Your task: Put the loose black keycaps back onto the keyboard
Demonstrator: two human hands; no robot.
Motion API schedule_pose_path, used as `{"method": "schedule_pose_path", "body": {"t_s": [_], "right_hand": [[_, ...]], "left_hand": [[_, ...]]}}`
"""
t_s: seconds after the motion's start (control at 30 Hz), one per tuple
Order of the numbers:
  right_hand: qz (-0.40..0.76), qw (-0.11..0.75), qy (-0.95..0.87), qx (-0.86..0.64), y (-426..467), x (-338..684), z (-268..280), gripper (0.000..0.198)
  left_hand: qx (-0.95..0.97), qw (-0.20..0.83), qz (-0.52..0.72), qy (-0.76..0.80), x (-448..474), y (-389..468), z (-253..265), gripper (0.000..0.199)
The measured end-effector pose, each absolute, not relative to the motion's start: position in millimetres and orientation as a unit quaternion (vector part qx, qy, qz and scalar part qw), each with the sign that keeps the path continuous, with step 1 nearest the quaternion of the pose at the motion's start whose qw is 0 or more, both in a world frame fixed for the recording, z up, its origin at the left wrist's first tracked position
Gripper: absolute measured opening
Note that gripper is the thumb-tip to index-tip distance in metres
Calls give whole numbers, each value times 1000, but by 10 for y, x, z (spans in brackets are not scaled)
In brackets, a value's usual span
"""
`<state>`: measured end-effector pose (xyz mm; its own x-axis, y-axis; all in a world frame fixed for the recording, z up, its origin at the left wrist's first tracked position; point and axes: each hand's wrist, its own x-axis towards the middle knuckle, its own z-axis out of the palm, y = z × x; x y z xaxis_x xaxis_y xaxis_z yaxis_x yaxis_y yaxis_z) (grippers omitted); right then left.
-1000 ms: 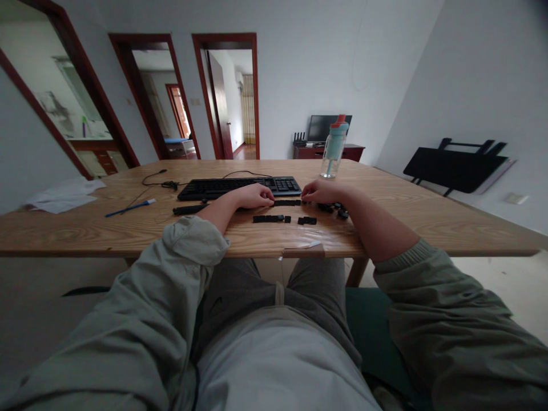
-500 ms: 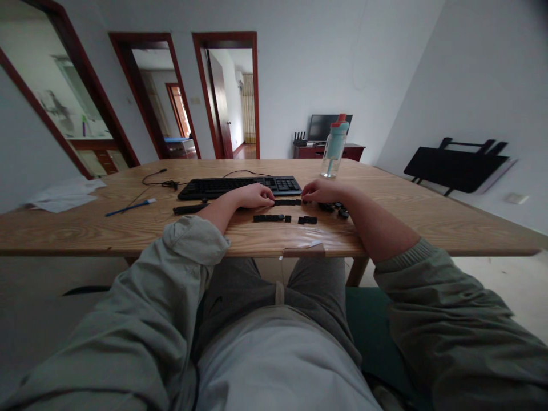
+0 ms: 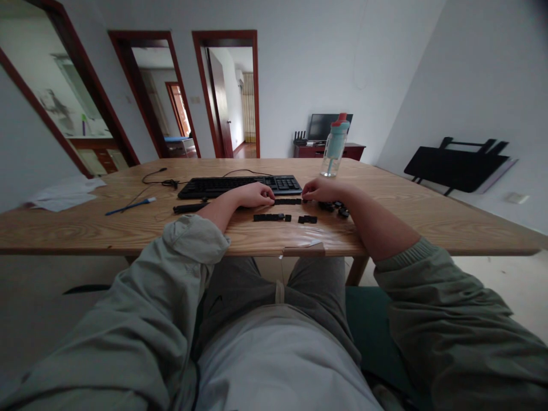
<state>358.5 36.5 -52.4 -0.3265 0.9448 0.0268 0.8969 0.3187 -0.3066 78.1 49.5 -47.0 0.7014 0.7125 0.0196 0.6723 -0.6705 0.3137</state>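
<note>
A short row of black keycaps [image 3: 287,201] lies on the table in front of a black keyboard [image 3: 240,186]. My left hand [image 3: 256,195] has its fingers curled together, the fingertips at the row's left end. At the right end, my right hand [image 3: 322,190] is closed in a pinch over a small dark keycap, mostly hidden by the fingers. Nearer to me, a second row of keycaps [image 3: 269,217] and a shorter group [image 3: 307,219] lie apart. Several loose keycaps [image 3: 342,212] are heaped below my right wrist.
A blue-handled brush [image 3: 128,207] and a black bar-like piece [image 3: 188,208] lie to the left. Behind them are a coiled cable [image 3: 169,183] and white papers [image 3: 64,194]. A clear bottle [image 3: 334,149] stands beyond my right hand. Brown tape [image 3: 305,249] covers part of the wooden table's front edge.
</note>
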Motion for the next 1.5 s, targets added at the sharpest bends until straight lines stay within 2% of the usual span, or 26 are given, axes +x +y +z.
{"method": "schedule_pose_path", "body": {"t_s": [0.13,0.27,0.4,0.73,0.97,1.17,1.37,1.5], "right_hand": [[76,116,-779,-612,373,3710,-480,19],[53,87,-734,-672,431,3907,-492,17],[65,66,-737,-669,486,3974,-538,20],[52,82,-721,-686,440,3914,-532,21],[86,144,-761,-627,295,3721,-429,21],[126,200,-787,-570,203,3605,-384,34],[167,262,-781,-543,215,3596,-410,26],[213,274,-768,-538,193,3573,-411,25]], "left_hand": [[907,142,73,389,786,480,-464,45],[906,141,74,392,789,465,-455,47],[907,142,70,389,789,477,-461,47],[906,144,67,392,794,450,-447,48],[904,144,64,397,795,442,-433,47],[907,144,67,389,791,438,-432,44],[901,153,72,399,788,452,-459,42],[904,156,75,392,780,500,-489,42]]}}
